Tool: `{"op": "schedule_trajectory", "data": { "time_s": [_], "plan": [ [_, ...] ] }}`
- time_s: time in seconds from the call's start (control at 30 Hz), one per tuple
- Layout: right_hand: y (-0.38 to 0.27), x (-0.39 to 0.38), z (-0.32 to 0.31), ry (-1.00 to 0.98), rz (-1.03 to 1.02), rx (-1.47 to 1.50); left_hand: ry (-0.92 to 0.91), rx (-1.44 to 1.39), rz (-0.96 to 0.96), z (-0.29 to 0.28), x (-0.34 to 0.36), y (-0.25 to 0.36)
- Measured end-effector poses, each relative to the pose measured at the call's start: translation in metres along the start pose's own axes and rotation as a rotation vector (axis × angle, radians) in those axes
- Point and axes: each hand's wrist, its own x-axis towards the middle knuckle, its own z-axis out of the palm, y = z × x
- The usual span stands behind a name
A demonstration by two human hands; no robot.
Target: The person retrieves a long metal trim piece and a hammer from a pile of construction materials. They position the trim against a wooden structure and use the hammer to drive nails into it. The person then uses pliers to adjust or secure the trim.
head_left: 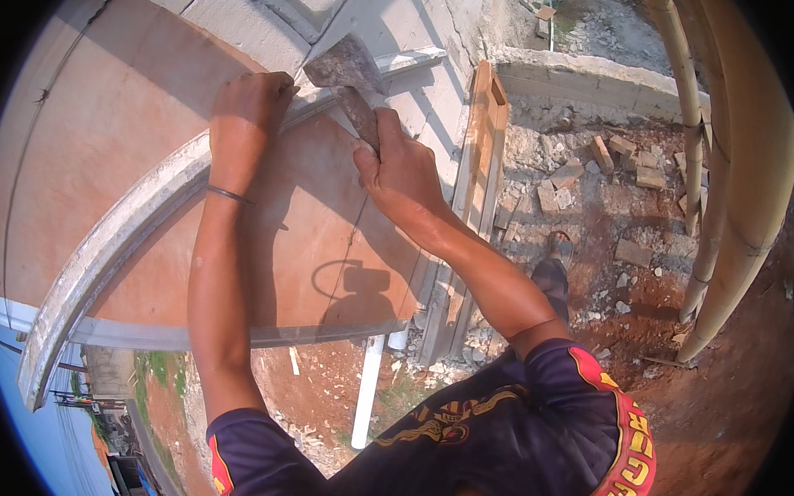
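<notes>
Board: a broad reddish-brown panel (147,86) with dark thin seams; a pale grey strip (322,332) runs along its near edge.
Bar: a long, pale, crusted bar (115,222) crosses the board, one end jutting past the near left corner, the other beyond the far edge, over the blocks.
Left hand: the left hand (251,104) is curled in at the bar, toward the board's far edge; I cannot tell whether its fingers grasp the bar.
Right hand: the right hand (402,173) is clenched around the handle of a scraper (347,67).
Scraper: its wide, stained blade is over the bar, near the board's far edge.
Blocks: pale grey blocks (247,27) adjoin the board's far edge.
Shadows: the forearms' and a head's shapes fall dark across the board.
Right side: an upright wooden plank (480,132) stands just beside the board; past it, broken bricks (567,173) litter reddish earth, with bamboo poles (736,201) farther right.
Near edge, beyond: a white pipe (367,397) shows outside the board, above bare soil.
Setting: outdoors, sunlit.
</notes>
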Motion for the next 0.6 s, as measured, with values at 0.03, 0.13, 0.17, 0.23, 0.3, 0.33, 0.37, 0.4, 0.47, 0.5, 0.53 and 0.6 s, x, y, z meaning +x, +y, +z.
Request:
{"op": "schedule_trajectory", "data": {
  "time_s": [0.03, 0.13, 0.17, 0.23, 0.3, 0.33, 0.37, 0.4, 0.47, 0.5, 0.53, 0.6],
  "plan": [
    [0.0, -0.001, -0.001, -0.02, 0.055, 0.059, -0.002, -0.003, 0.006, 0.0, 0.001, 0.0],
    [0.001, 0.002, -0.003, -0.02, 0.015, 0.062, 0.037, -0.029, 0.005, 0.002, 0.001, 0.002],
    [0.002, 0.004, -0.003, -0.037, 0.027, 0.073, 0.011, 0.0, -0.026, 0.002, 0.002, 0.003],
    [0.005, 0.006, -0.001, -0.072, 0.051, 0.1, -0.039, 0.051, -0.038, 0.002, 0.003, 0.003],
    [0.008, 0.005, 0.001, -0.078, 0.076, 0.042, -0.08, 0.113, -0.027, 0.003, 0.004, 0.003],
    [0.01, 0.005, 0.002, -0.081, 0.086, 0.014, -0.096, 0.147, -0.009, 0.003, 0.005, 0.003],
    [0.011, 0.004, 0.003, -0.066, 0.064, 0.008, -0.104, 0.125, 0.014, 0.004, 0.006, 0.002],
    [0.012, 0.004, 0.004, -0.055, 0.042, 0.004, -0.111, 0.105, 0.046, 0.004, 0.006, 0.002],
    [0.013, 0.003, 0.004, -0.052, 0.028, 0.008, -0.13, 0.083, 0.064, 0.004, 0.007, 0.001],
    [0.012, 0.003, 0.004, -0.059, 0.037, 0.015, -0.14, 0.079, 0.053, 0.004, 0.008, 0.001],
    [0.012, 0.004, 0.004, -0.04, 0.012, 0.024, -0.147, 0.068, 0.043, 0.004, 0.008, 0.001],
    [0.01, 0.005, 0.004, -0.029, 0.009, 0.019, -0.182, 0.104, 0.021, 0.004, 0.009, 0.001]
  ]
}}
